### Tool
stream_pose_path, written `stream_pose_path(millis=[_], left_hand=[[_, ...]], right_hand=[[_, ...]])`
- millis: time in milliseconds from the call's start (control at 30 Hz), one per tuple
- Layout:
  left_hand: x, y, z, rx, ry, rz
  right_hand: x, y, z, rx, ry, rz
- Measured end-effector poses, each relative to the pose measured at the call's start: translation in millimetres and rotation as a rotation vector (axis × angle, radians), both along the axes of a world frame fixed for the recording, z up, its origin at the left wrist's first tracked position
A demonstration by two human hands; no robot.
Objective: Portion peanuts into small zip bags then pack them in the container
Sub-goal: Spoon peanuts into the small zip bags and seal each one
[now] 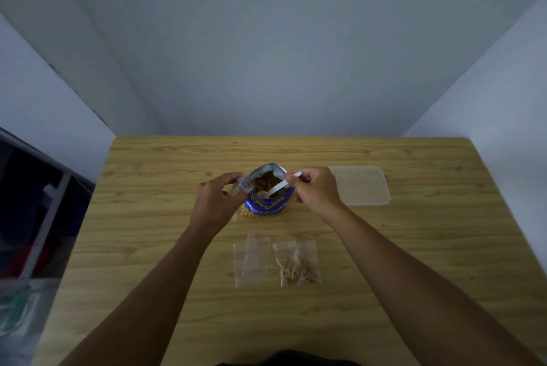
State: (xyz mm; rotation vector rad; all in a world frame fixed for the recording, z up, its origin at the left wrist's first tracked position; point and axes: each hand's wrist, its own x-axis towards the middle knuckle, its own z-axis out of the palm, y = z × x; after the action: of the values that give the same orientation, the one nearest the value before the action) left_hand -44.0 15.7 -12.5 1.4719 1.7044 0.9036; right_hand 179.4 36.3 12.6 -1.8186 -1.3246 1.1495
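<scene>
Seen from the head camera, a wooden table (148, 247) carries a clear plastic container (359, 185) at the right, its long side running left to right. It sits well apart from the overlapping empty zip bags (251, 260) and a filled zip bag (297, 265) lying flat near the person. At centre a blue peanut bag (268, 206) stands upright, mouth open upward. The left hand (217, 203) pinches a small zip bag (243, 185) at the peanut bag's left edge, partly hiding it. The right hand (315, 188) grips a white spoon (279, 186), handle slanting up to the right, bowl down-left inside the mouth
</scene>
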Motion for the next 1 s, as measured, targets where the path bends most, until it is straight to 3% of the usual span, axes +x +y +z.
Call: stream_pose_path(millis=[1000], left_hand=[[-6, -1, 1, -0.003, -0.040, -0.014]], right_hand=[[18, 9, -7, -0.175, 0.295, -0.317]])
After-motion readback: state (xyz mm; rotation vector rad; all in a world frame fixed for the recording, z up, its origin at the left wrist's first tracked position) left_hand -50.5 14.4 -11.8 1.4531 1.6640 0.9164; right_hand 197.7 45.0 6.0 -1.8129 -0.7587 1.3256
